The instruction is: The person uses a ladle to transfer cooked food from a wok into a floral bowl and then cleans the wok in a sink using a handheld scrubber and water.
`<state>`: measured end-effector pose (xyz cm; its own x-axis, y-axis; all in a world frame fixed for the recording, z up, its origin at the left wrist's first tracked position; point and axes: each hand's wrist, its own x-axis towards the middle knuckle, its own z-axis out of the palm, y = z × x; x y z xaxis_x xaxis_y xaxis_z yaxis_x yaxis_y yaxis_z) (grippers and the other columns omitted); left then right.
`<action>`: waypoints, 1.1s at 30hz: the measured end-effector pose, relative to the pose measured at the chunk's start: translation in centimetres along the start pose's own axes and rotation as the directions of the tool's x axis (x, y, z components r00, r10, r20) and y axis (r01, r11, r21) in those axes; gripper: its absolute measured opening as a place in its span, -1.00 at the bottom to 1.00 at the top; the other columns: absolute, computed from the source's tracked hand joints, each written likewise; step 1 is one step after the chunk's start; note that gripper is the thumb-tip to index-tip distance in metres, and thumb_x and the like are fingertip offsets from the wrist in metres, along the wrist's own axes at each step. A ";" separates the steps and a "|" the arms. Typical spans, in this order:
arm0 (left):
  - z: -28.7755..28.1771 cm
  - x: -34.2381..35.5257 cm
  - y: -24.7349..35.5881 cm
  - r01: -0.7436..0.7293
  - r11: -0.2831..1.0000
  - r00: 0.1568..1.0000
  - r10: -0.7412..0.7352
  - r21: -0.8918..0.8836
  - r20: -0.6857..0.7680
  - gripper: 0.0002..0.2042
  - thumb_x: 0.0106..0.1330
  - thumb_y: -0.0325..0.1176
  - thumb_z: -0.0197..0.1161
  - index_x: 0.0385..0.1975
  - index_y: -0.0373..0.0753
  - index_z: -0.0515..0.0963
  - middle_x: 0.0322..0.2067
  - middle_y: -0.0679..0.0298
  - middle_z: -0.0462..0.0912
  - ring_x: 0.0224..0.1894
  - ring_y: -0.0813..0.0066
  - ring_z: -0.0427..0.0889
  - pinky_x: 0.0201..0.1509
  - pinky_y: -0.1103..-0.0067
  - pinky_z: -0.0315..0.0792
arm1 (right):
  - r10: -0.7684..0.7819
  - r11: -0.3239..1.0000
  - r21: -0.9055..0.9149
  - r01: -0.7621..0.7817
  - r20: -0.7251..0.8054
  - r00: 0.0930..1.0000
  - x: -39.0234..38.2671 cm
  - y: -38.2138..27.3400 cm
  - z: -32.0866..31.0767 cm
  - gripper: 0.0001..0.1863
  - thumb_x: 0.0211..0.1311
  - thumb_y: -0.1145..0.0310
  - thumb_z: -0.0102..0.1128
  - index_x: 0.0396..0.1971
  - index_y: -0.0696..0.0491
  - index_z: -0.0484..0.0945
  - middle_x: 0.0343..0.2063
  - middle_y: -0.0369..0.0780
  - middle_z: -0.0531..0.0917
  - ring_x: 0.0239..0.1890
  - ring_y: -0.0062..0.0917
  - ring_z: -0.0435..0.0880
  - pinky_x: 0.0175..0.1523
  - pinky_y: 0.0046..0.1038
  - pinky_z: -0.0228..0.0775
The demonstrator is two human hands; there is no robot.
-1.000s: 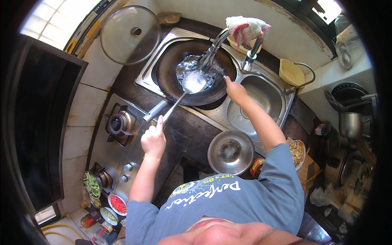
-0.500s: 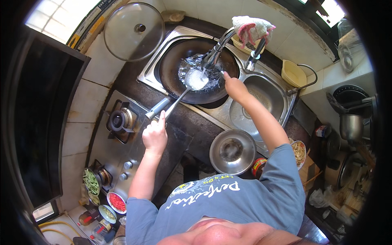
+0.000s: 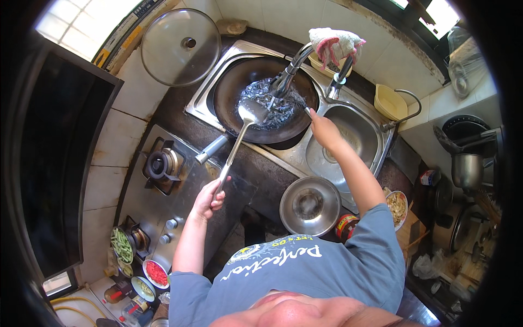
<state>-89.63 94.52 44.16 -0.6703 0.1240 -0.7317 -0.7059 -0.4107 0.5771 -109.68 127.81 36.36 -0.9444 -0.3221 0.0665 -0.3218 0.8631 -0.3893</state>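
Note:
A dark wok (image 3: 229, 82) sits in the left basin of the sink, with rippling water in its bottom. Fingers of my left hand (image 3: 207, 199) are wrapped round the handle of a metal wok spatula (image 3: 253, 110), whose blade is tilted over the wok under the faucet (image 3: 280, 84). Water runs from the spout beside the blade. Over the wok's right side, my right hand (image 3: 325, 131) grips the handle of a scrubbing brush (image 3: 307, 111); its dark head is blurred against the water. The wok's grey handle (image 3: 211, 149) points toward the stove.
To the right is a bare sink basin (image 3: 348, 128); a steel bowl (image 3: 310, 206) stands nearer me. A gas stove (image 3: 163, 163) lies left, with bowls of green beans (image 3: 121, 244) and chopped red pieces (image 3: 156, 273). A glass lid (image 3: 181, 47) leans on the wall. A cloth (image 3: 336, 43) hangs over the faucet.
The spatula blade has shifted left and down and turned, and my left hand has moved toward me along its handle. My right hand has moved slightly right and down with the brush.

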 end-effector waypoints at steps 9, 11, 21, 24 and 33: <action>1.5 0.9 0.2 -0.039 0.998 0.999 0.038 0.055 0.035 -0.70 0.26 -0.22 -0.06 -0.06 -0.18 0.34 -0.78 0.46 0.24 -0.86 0.83 0.04 -0.84 0.88 -0.07 | -0.115 0.959 0.264 0.101 0.036 0.993 -1.4 -4.9 -2.5 -0.55 0.07 0.41 -0.16 0.03 0.15 0.21 -0.57 0.05 0.50 -0.50 -0.09 0.49 -0.38 -0.16 0.29; 2.1 1.0 0.1 -0.038 0.997 0.998 0.033 0.070 0.060 -0.70 0.25 -0.23 -0.05 -0.07 -0.20 0.35 -0.78 0.46 0.24 -0.86 0.84 0.05 -0.84 0.89 -0.07 | -0.129 0.946 0.306 0.108 0.048 0.991 -0.8 -5.6 -1.5 -0.62 0.10 0.39 -0.19 -0.05 0.18 0.26 -0.55 0.07 0.51 -0.46 -0.08 0.50 -0.35 -0.13 0.30; 1.7 0.7 -1.0 0.065 0.995 0.996 -0.069 -0.075 -0.049 -0.70 0.28 -0.13 -0.13 -0.17 -0.17 0.36 -0.80 0.54 0.16 -0.85 0.86 0.00 -0.83 0.85 -0.13 | 0.012 0.990 0.137 -0.020 0.057 0.998 0.8 -2.0 0.7 -0.61 0.04 0.41 -0.24 -0.07 0.12 0.30 -0.50 0.09 0.52 -0.41 -0.03 0.49 -0.30 -0.08 0.27; 1.6 -0.7 -2.6 0.007 0.988 0.997 0.005 -0.153 0.077 -0.72 0.28 -0.13 -0.13 -0.20 -0.18 0.36 -0.79 0.55 0.13 -0.86 0.87 0.01 -0.85 0.84 -0.14 | 0.006 0.993 0.116 -0.014 0.075 0.997 -0.7 -2.9 -0.3 -0.63 0.06 0.36 -0.21 -0.09 0.08 0.32 -0.43 0.10 0.50 -0.33 -0.04 0.48 -0.26 -0.11 0.26; -3.7 -10.2 -10.1 -0.215 0.886 0.945 0.295 -0.410 0.142 -0.65 0.29 -0.09 -0.16 -0.15 -0.24 0.32 -0.77 0.51 0.16 -0.85 0.85 0.02 -0.85 0.85 -0.08 | 0.066 0.998 -0.024 -0.063 0.135 0.989 -2.3 -5.3 -1.6 -0.62 0.07 0.43 -0.18 -0.07 0.21 0.34 -0.24 0.07 0.48 -0.13 -0.14 0.44 -0.04 -0.30 0.26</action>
<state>-74.86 94.07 44.45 -0.8742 0.1239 -0.4694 -0.3873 -0.7612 0.5202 -105.90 124.65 39.74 -0.9457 -0.3139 -0.0839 -0.2628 0.8908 -0.3706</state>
